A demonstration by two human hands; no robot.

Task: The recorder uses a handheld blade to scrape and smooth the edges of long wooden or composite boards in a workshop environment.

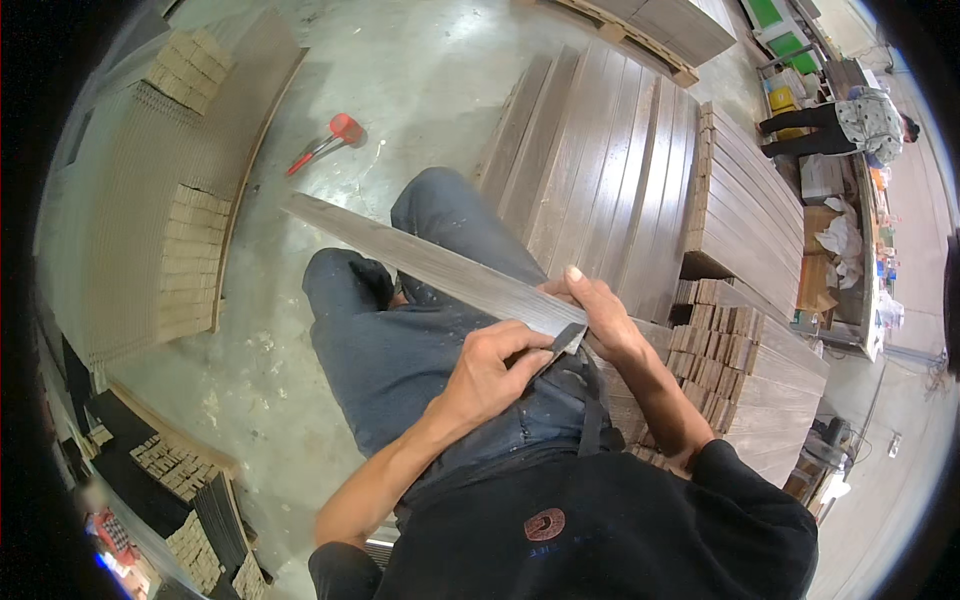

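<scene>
A long grey-brown wood-grain plank lies across my thighs, its near end close to my waist. My right hand grips that end from the right, thumb raised along the edge. The thumb and fingers of my left hand pinch a narrow dark strip against the plank's end. A small pale patch shows beside the strip; what it is cannot be made out. Part of the strip is hidden behind my left fingers.
A red-headed mallet lies on the floor ahead. Stacked planks rise at the right, with more bundles nearer. Tall board stacks stand at the left. A person stands by a cluttered bench, far right.
</scene>
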